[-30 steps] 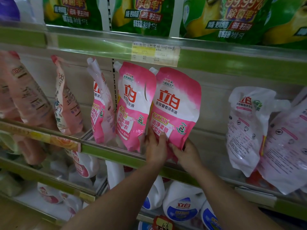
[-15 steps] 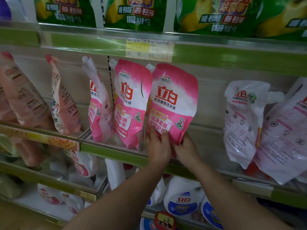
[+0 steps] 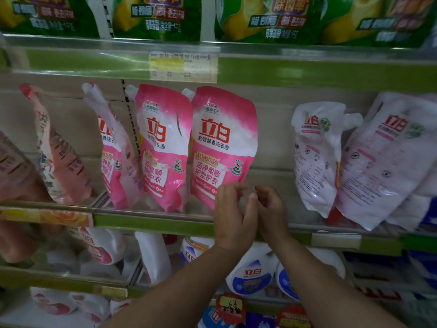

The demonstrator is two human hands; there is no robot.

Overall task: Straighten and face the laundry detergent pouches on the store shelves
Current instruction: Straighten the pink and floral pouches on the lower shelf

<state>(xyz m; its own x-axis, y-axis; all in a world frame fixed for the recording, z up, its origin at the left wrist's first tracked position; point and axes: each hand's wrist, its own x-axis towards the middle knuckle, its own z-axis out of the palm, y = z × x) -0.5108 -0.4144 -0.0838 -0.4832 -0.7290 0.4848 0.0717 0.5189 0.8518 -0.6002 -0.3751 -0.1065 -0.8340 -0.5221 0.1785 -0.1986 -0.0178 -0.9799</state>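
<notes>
Now between pouches, I judge. Front-facing pink pouch [image 3: 223, 147] upright at shelf front edge [image 3: 153, 221], mid-shelf. Left hand [image 3: 233, 215] and right hand [image 3: 269, 209] beside its lower corner, fingers loosely curled, holding nothing. Next: white back-facing pouch [image 3: 316, 157] toward right end needs turning.

Middle shelf: three bright pink pouches [image 3: 222, 147], two white pouches [image 3: 316, 157], two hands [image 3: 233, 216].
</notes>
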